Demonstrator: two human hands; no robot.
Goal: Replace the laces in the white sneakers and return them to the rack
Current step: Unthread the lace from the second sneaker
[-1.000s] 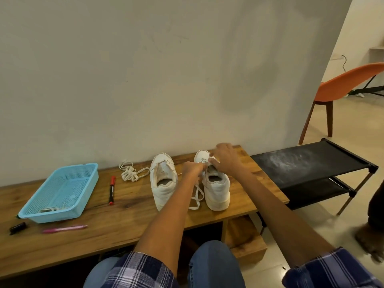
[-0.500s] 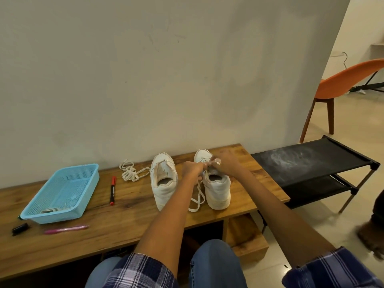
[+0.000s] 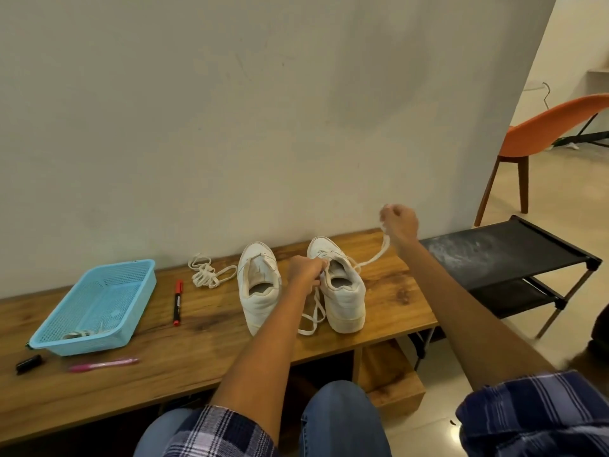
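Here the right hand (image 3: 399, 222) is raised, its grip pinching a taut lace (image 3: 370, 258); the left hand (image 3: 304, 269) pinches the right sneaker's (image 3: 342, 291) eyelet edge on the worktop (image 3: 197, 341).

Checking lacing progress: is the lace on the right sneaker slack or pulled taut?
Taut on one side: the right hand pulls the lace out from the right sneaker; its other end hangs slack beside the left hand.
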